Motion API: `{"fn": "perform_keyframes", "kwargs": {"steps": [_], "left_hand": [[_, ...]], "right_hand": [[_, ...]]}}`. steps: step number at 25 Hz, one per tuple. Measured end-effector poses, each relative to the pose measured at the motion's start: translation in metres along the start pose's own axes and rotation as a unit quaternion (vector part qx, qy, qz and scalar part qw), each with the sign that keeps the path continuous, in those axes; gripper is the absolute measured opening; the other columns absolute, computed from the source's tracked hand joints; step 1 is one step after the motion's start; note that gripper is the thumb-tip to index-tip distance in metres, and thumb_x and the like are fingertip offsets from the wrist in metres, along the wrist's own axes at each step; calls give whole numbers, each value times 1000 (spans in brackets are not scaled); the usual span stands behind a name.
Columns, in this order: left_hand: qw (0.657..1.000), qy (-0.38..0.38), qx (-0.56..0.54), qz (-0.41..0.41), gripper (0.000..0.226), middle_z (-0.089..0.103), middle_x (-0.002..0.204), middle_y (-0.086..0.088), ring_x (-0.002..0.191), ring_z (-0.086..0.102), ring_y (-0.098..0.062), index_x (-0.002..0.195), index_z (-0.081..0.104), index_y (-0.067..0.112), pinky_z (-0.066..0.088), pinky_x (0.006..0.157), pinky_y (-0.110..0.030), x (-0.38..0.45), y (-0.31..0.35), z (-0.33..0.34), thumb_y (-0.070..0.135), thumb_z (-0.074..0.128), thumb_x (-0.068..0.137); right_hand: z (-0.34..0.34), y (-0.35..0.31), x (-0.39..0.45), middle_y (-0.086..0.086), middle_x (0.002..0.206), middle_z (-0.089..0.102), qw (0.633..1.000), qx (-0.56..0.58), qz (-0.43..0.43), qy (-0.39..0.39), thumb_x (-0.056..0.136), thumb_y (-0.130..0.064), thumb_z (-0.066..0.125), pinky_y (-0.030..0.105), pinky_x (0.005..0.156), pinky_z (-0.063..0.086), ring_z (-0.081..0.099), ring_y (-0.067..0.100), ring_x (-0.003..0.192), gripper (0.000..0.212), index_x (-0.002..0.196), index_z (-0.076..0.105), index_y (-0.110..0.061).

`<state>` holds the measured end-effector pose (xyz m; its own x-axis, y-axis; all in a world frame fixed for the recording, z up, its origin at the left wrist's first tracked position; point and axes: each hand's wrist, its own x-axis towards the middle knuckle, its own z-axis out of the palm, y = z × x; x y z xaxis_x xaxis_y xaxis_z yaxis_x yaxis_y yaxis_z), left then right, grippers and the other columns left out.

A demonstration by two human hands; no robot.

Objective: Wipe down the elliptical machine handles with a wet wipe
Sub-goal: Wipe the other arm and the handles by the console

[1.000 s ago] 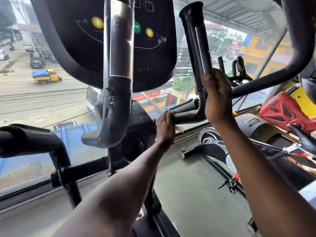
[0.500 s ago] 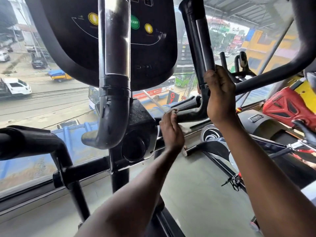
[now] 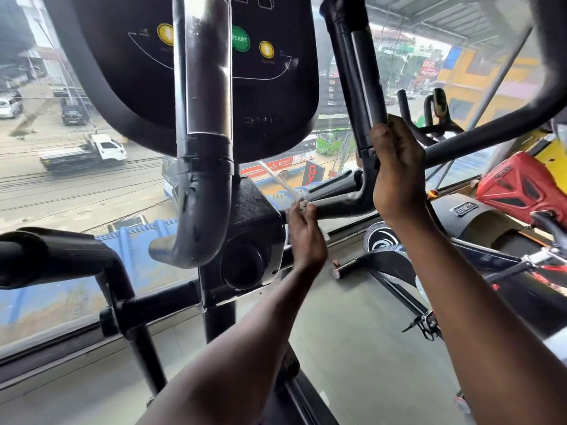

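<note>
Handles on this elliptical: I count two upright grips in view, a taped-up one dead centre in front of the console, and a black one to the right that bends at the bottom into a short horizontal bar.

The right hand is curled round the black upright just above that bend, holding it firm. The left hand is lower, at the inner end of the horizontal bar, fingers pointing up and pressed against it. There's a sliver of white at the fingertips and below the palm, which I take to be the wet wipe, but it's mostly hidden, so I can't tell if it's pinched or just pressed flat.

So the key bit: the bar's long axis runs left to right, out from the left fingers toward the bend under the right hand. Left hand is the one doing the wiping, I'd guess, and its stroke would run rightward along that bar.

One wipe, two hands, two uprights. The centre one looks untouched for now.
</note>
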<state>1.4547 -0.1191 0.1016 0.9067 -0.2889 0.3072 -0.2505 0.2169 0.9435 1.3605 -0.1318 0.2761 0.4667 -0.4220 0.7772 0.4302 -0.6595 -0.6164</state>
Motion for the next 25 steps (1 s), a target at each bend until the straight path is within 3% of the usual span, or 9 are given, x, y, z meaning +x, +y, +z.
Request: {"fn": "perform_keyframes", "kwargs": {"steps": [2, 4, 6, 9, 14, 16, 19, 23, 25], "left_hand": [[997, -20, 28, -68, 61, 21, 162, -8, 150, 13, -17, 150, 30, 12, 8, 123, -32, 13, -2, -6, 48, 24, 102], [995, -13, 29, -91, 68, 31, 154, -13, 146, 21, -28, 142, 40, 5, 15, 121, -41, 17, 11, -2, 54, 20, 100], [998, -10, -3, -64, 70, 40, 142, -4, 139, 33, -25, 134, 44, 10, 24, 117, -42, 4, 31, 4, 62, 20, 95], [999, -36, 5, 41, 74, 35, 151, 1, 143, 28, -12, 144, 37, 16, 19, 118, -30, -20, 27, 4, 66, 24, 91], [996, -20, 33, -82, 69, 14, 164, -4, 150, 9, -11, 154, 21, 13, 5, 122, -29, 4, 5, -10, 54, 24, 99], [997, -27, 14, -71, 73, 21, 161, -7, 149, 14, -16, 151, 28, 12, 10, 123, -37, 1, 23, -3, 60, 20, 96], [998, -52, 22, 12, 73, 23, 160, 2, 148, 16, -9, 151, 28, 19, 11, 121, -30, -18, 33, 2, 64, 20, 94], [996, -15, 49, -79, 85, 28, 158, -12, 148, 21, -20, 146, 35, 6, 13, 123, -39, -1, 12, -13, 68, 19, 89], [996, -24, 73, -39, 91, 30, 155, -15, 147, 21, -25, 144, 37, 5, 13, 123, -43, -9, 28, -9, 66, 13, 82]], "right_hand": [[1, 0, 0, -22, 58, 45, 1000, -4, 1, 0, 98, -16, 42, 12, 57, 29, 34, -4, 56, 26, 75, 42, -29], [1, -1, 0, -22, 59, 45, 1000, -1, 3, -2, 97, -22, 43, 13, 58, 30, 35, -4, 57, 23, 76, 43, -28], [1, -1, -1, -22, 58, 45, 1000, -2, 1, 1, 98, -21, 43, 13, 58, 29, 35, -4, 56, 25, 75, 43, -29], [0, 1, -1, -21, 58, 45, 1000, -6, -3, 6, 99, -16, 42, 14, 57, 28, 34, -3, 56, 28, 74, 43, -30], [-1, -1, 0, -21, 57, 44, 1000, -5, 1, 0, 99, -12, 41, 13, 56, 28, 33, -3, 55, 29, 74, 43, -28], [-2, 0, -1, -20, 57, 44, 1000, -7, 0, 0, 99, -12, 41, 13, 55, 28, 33, -3, 55, 29, 75, 42, -28], [-1, 1, -1, -21, 58, 46, 1000, -7, -1, 2, 99, -11, 41, 12, 56, 29, 35, -4, 55, 30, 75, 42, -29], [-1, 2, -1, -22, 58, 45, 1000, -2, 7, 4, 99, -13, 41, 13, 57, 28, 35, -4, 56, 30, 74, 42, -30], [-1, 2, -2, -22, 59, 47, 1000, 0, 2, 6, 98, -12, 41, 13, 58, 29, 36, -4, 57, 30, 75, 42, -30]]}}
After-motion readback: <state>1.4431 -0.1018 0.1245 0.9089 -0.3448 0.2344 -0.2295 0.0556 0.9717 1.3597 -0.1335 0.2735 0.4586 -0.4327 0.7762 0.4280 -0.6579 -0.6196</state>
